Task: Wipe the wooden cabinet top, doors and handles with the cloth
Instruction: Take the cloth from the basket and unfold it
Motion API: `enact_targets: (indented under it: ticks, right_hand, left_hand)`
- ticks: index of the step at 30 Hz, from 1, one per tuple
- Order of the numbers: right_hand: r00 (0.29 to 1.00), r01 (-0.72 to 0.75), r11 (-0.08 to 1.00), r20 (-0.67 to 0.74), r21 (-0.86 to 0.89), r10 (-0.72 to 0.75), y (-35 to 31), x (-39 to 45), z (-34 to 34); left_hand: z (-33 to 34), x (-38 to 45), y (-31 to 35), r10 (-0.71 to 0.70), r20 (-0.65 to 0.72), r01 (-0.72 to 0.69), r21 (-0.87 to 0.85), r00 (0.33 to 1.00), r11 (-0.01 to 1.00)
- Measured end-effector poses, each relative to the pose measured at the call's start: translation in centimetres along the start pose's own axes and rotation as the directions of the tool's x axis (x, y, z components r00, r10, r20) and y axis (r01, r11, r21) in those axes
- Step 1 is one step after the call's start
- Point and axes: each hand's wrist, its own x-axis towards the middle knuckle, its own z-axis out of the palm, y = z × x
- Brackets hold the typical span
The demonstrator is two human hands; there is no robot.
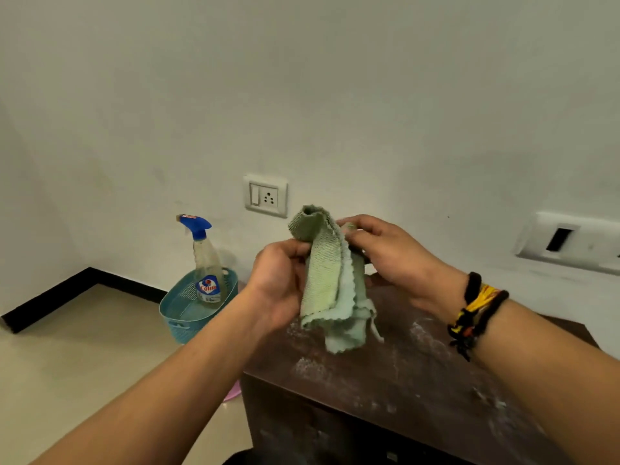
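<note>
Both raised above the dusty cabinet top [419,374]: left hand [280,286] and right hand [392,253], fingers clenched around the bunched green cloth [330,280] between them.

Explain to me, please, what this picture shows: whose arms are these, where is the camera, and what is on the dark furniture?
The single picture comes from a camera worn on a person's head, looking down. The left hand and right hand together hold a folded pale green cloth above the dark brown wooden cabinet top, which carries whitish dust. On the floor stands a teal plastic basket holding a clear spray bottle with blue trigger.
</note>
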Motion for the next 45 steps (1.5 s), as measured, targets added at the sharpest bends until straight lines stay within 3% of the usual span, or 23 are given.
enact_targets:
  ticks: [4,7,11,14,17,20,22,24,26,28,30,31,32,33,34,35,36,38,40,41,45]
  right_hand:
    - [0.987,0.159,0.943,0.03,-0.292,-0.158,1.4,0.7,-0.5]
    - [0.994,0.109,0.929,0.047,-0.354,-0.098,3.0,1.2,-0.8]
    - [0.981,0.185,0.845,0.052,-0.502,-0.184,4.2,1.5,-1.1]
    - [0.965,0.238,0.811,0.033,-0.534,-0.262,4.0,1.7,-0.9]
    - [0.974,0.226,0.836,0.128,-0.5,-0.186,3.6,2.3,-1.8]
    - [0.966,0.177,0.814,0.255,-0.554,-0.037,3.3,2.6,-3.2]
    - [0.977,0.183,0.75,0.203,-0.636,-0.066,3.5,3.0,-3.5]
    - [0.984,0.16,0.729,0.044,-0.665,-0.175,3.9,3.8,-3.7]
    - [0.949,0.186,0.758,-0.085,-0.625,-0.303,4.5,4.2,-3.4]
    - [0.901,0.229,0.777,-0.174,-0.587,-0.397,5.4,4.4,-3.1]
    - [0.899,0.244,0.762,-0.155,-0.6,-0.41,6.9,4.2,-2.8]
    - [0.926,0.25,0.731,-0.063,-0.635,-0.372,8.0,4.2,-2.8]
    - [0.957,0.251,0.68,0.072,-0.689,-0.28,9.2,4.3,-2.9]
    - [0.969,0.244,0.609,0.214,-0.755,-0.123,10.5,4.2,-3.2]
    - [0.947,0.245,0.527,0.318,-0.813,0.051,11.7,4.0,-3.4]
    - [0.912,0.244,0.466,0.365,-0.851,0.188,12.8,3.7,-3.7]
    - [0.897,0.235,0.444,0.368,-0.865,0.243,13.4,3.5,-4.0]
    - [0.941,0.167,0.478,0.285,-0.862,0.184,13.3,3.4,-4.5]
    - [0.969,0.115,0.467,0.203,-0.877,0.143,12.6,3.4,-5.1]
    - [0.972,0.11,0.428,0.187,-0.897,0.143,12.5,3.4,-5.2]
    - [0.987,0.039,0.249,0.076,-0.968,0.14,14.5,1.1,-4.1]
  left_hand:
    - [0.0,0.8,-0.4,-0.016,0.057,0.013,0.049,0.998,0.999]
    - [-0.6,1.0,-0.8,-0.051,0.13,0.022,0.216,0.99,0.976]
    - [-3.1,1.1,0.2,-0.011,0.286,-0.147,0.525,0.958,0.838]
    - [-4.2,1.9,1.2,-0.008,0.32,-0.192,0.587,0.947,0.786]
    - [-4.1,3.3,2.2,0.05,0.328,-0.228,0.533,0.943,0.815]
    - [-4.0,4.5,3.2,0.098,0.422,-0.343,0.557,0.901,0.756]
    - [-3.8,4.7,3.9,0.179,0.446,-0.449,0.626,0.877,0.637]
    - [-3.5,4.6,4.7,0.301,0.48,-0.567,0.702,0.824,0.432]
    - [-3.5,4.2,5.3,0.445,0.535,-0.656,0.733,0.718,0.178]
    - [-3.7,3.8,4.8,0.548,0.592,-0.716,0.698,0.591,0.017]
    - [-4.4,3.1,2.8,0.539,0.683,-0.764,0.636,0.493,-0.108]
    - [-5.1,3.0,1.3,0.441,0.76,-0.77,0.604,0.478,-0.205]
    - [-6.0,2.9,-0.6,0.266,0.819,-0.765,0.572,0.509,-0.296]
    - [-7.1,2.6,-2.6,0.048,0.812,-0.751,0.559,0.582,-0.352]
    - [-8.1,2.2,-4.4,-0.122,0.756,-0.733,0.563,0.644,-0.383]
    - [-9.0,1.9,-5.6,-0.189,0.705,-0.714,0.592,0.683,-0.373]
    - [-9.6,1.9,-6.1,-0.158,0.693,-0.702,0.643,0.703,-0.307]
    - [-9.7,2.7,-5.8,0.066,0.701,-0.68,0.707,0.71,-0.195]
    - [-8.8,4.1,-5.8,0.236,0.7,-0.63,0.712,0.674,-0.31]
    - [-8.0,4.8,-6.3,0.219,0.687,-0.598,0.717,0.693,-0.36]
    - [-5.9,7.3,-10.7,-0.101,0.596,-0.563,0.672,0.797,-0.481]
